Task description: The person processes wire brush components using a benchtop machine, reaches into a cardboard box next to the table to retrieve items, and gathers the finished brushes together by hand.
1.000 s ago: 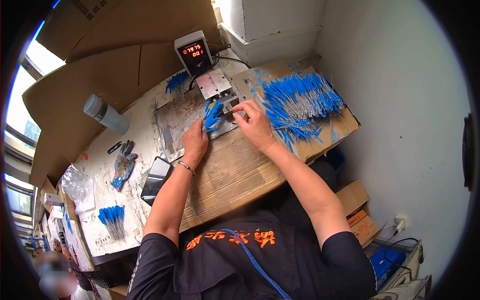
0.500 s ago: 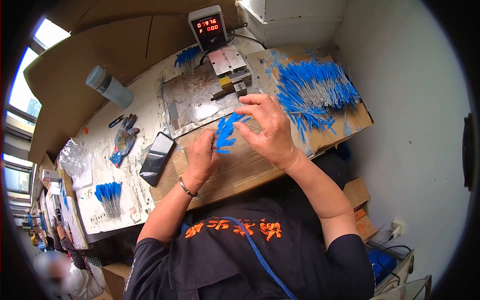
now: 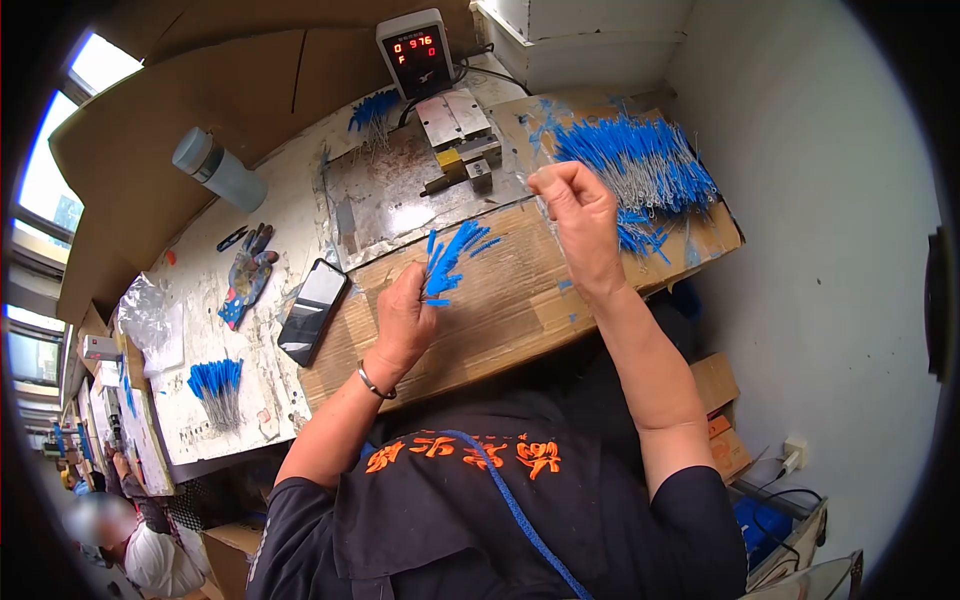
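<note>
My left hand [image 3: 402,312] is closed around a bunch of small blue brushes [image 3: 450,262] with thin wire stems. Their blue ends fan out above the thumb, over the cardboard on the tabletop. My right hand [image 3: 582,215] is raised beside the large pile of the same blue-ended pieces [image 3: 640,170], its fingers pinched together. Whatever those fingertips may hold is too small or thin to make out. Beyond the hands stands a metal fixture [image 3: 455,120] with a yellow block, on a steel plate [image 3: 385,195].
A counter with red digits [image 3: 415,55] stands at the back. To the left are a phone [image 3: 314,312], a glove [image 3: 248,278], a bottle [image 3: 220,170], small snippers [image 3: 232,239] and another bunch of brushes [image 3: 215,390]. A person [image 3: 150,550] sits at lower left.
My right hand has moved away from the bunch, up and to the right, and its fingers have closed to a pinch. My left hand stays nearly in place with the brushes.
</note>
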### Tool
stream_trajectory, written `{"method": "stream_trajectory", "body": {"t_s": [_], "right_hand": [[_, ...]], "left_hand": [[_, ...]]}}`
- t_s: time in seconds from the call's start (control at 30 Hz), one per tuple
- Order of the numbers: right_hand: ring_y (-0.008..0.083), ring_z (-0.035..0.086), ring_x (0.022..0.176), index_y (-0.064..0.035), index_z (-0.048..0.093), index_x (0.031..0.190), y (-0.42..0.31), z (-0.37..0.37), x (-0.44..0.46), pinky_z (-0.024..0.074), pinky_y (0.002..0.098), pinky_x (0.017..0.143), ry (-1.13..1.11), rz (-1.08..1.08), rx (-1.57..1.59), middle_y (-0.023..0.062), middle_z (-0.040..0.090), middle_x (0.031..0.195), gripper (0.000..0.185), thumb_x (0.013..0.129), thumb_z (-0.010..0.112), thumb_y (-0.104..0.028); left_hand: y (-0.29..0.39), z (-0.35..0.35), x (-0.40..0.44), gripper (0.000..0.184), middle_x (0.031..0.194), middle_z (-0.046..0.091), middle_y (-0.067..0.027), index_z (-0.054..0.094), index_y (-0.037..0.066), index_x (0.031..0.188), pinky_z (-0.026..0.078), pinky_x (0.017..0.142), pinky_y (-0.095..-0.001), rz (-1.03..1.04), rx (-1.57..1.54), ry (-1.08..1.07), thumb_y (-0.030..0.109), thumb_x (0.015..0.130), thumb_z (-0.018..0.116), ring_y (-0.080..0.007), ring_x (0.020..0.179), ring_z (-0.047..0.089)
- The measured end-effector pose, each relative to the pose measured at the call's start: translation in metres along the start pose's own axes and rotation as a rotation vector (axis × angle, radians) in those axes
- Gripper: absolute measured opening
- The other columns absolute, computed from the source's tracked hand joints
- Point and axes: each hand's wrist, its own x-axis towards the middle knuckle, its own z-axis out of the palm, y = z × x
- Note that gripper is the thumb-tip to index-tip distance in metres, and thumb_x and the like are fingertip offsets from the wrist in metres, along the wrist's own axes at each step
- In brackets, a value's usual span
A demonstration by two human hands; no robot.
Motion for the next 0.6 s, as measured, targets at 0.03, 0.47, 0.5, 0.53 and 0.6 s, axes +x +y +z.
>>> {"method": "stream_trajectory", "body": {"t_s": [0.03, 0.47, 0.5, 0.53, 0.6], "right_hand": [[0.0138, 0.059, 0.081, -0.0064, 0.062, 0.081, 0.005, -0.009, 0.007, 0.0445, 0.0268, 0.069, 0.001, -0.001, 0.001, 0.0020, 0.064, 0.083, 0.016, 0.090, 0.062, -0.019], [0.0204, 0.050, 0.116, -0.0029, 0.049, 0.130, 0.049, 0.031, -0.024, 0.0385, 0.0340, 0.102, -0.474, 0.239, 0.124, 0.0106, 0.055, 0.124, 0.054, 0.101, 0.032, -0.046], [0.0199, 0.051, 0.115, -0.0025, 0.050, 0.129, 0.048, 0.035, -0.028, 0.0399, 0.0331, 0.101, -0.509, 0.272, 0.154, 0.0105, 0.055, 0.123, 0.054, 0.101, 0.032, -0.045], [0.0191, 0.054, 0.111, -0.0019, 0.052, 0.126, 0.044, 0.033, -0.028, 0.0423, 0.0325, 0.098, -0.552, 0.211, 0.085, 0.0104, 0.057, 0.121, 0.053, 0.102, 0.031, -0.044], [0.0192, 0.055, 0.109, -0.0017, 0.053, 0.125, 0.050, 0.034, -0.033, 0.0432, 0.0324, 0.097, -0.593, 0.229, 0.100, 0.0107, 0.058, 0.120, 0.053, 0.102, 0.030, -0.043]], "left_hand": [[0.001, 0.001, -0.002, 0.008, 0.070, 0.059, -0.0117, 0.056, 0.007, 0.086, 0.046, 0.055, -0.0365, 0.002, 0.000, 0.000, 0.012, 0.083, 0.062, -0.0286, 0.061, 0.059], [0.030, -0.003, -0.021, 0.027, 0.066, 0.052, -0.0003, 0.055, 0.007, 0.095, 0.043, 0.063, -0.0228, -0.676, -1.001, -0.541, 0.032, 0.100, 0.046, -0.0106, 0.067, 0.053], [0.028, -0.002, -0.026, 0.027, 0.065, 0.051, 0.0000, 0.054, 0.007, 0.097, 0.043, 0.064, -0.0228, -0.664, -1.066, -0.583, 0.032, 0.100, 0.046, -0.0112, 0.067, 0.053], [0.029, -0.004, -0.030, 0.028, 0.063, 0.048, 0.0003, 0.055, 0.006, 0.097, 0.047, 0.066, -0.0263, -0.721, -1.122, -0.583, 0.032, 0.100, 0.045, -0.0125, 0.066, 0.054], [0.038, -0.013, -0.032, 0.028, 0.063, 0.048, 0.0002, 0.055, 0.006, 0.098, 0.049, 0.065, -0.0283, -0.806, -1.252, -0.608, 0.032, 0.100, 0.046, -0.0133, 0.065, 0.054]]}}
